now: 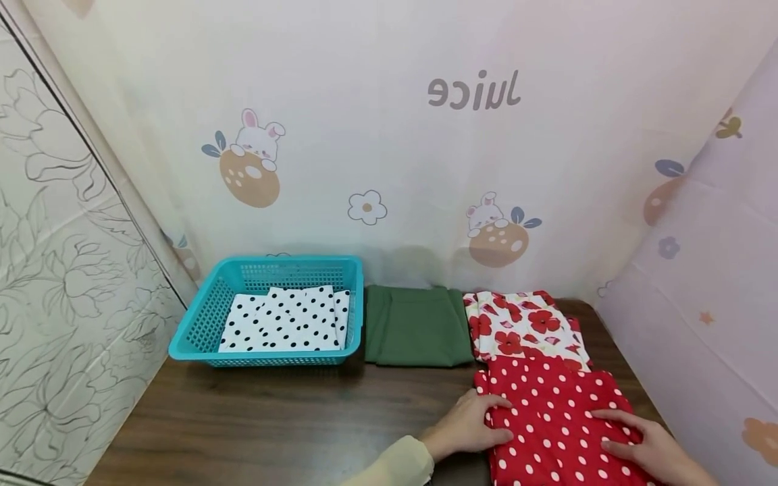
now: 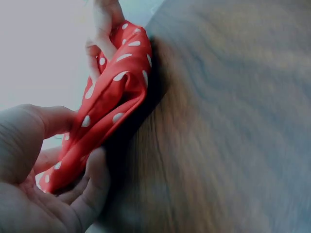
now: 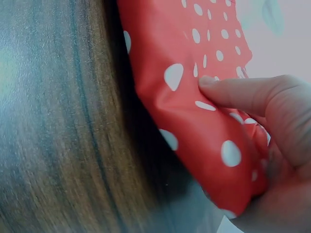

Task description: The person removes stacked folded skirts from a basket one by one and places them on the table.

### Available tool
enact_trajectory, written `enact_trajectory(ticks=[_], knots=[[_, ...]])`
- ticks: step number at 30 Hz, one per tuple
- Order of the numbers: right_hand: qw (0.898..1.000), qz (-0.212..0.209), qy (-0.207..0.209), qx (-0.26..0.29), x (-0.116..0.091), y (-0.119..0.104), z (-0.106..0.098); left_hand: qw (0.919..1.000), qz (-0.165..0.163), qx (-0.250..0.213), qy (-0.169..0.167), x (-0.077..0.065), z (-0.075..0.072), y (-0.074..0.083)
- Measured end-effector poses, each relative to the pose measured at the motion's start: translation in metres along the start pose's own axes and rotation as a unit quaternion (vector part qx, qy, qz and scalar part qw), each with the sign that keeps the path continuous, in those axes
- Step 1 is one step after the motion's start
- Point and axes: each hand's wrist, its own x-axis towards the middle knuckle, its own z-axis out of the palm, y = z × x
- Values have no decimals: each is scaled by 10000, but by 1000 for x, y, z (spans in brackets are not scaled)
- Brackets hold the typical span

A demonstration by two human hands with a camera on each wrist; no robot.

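A folded red cloth with white dots (image 1: 550, 418) lies at the front right of the table in the head view. My left hand (image 1: 468, 422) grips its left edge; in the left wrist view the thumb and fingers (image 2: 97, 182) close round the fold. At the opposite edge my right hand (image 1: 653, 449) holds the cloth, its thumb (image 3: 238, 92) on top and the other fingers partly hidden at the side and underneath. The red cloth's far edge overlaps a folded white cloth with red flowers (image 1: 529, 324).
A folded green cloth (image 1: 419, 327) lies left of the flowered one. Beside it a turquoise basket (image 1: 264, 358) holds folded white cloth with black dots (image 1: 292, 320). Printed curtains (image 1: 389, 135) border the brown wooden table (image 1: 273, 425) at the back and sides.
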Motion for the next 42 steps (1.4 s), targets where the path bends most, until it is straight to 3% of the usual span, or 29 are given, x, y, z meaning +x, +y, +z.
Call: enact_trajectory(ticks=[7, 12, 16, 25, 27, 35, 38, 42], knots=[[9982, -279, 257, -465, 3, 0, -11, 9990, -30, 130, 420, -1, -16, -5], [9982, -294, 399, -342, 3, -1, -16, 9971, -37, -297, 693, -4, -27, -12], [9959, -450, 575, -541, 6, -9, -23, 9953, 102, -621, 740, -7, -43, -16], [9802, -1033, 1011, -1354, 17, -39, -42, 9957, 716, -6, 594, -11, -93, -4], [9737, -1200, 1141, -1562, 18, -48, -44, 9950, 789, 237, 569, -13, -102, 1], [9315, -1995, 1826, -2432, 21, -94, -37, 9871, 864, 1156, 699, -27, -140, 16], [9177, -2248, 1987, -2604, 23, -114, -32, 9765, 909, 1689, 979, -33, -158, 17], [8971, -2677, 2188, -2752, 28, -144, -26, 9556, 810, 2414, 1485, -39, -183, 11]])
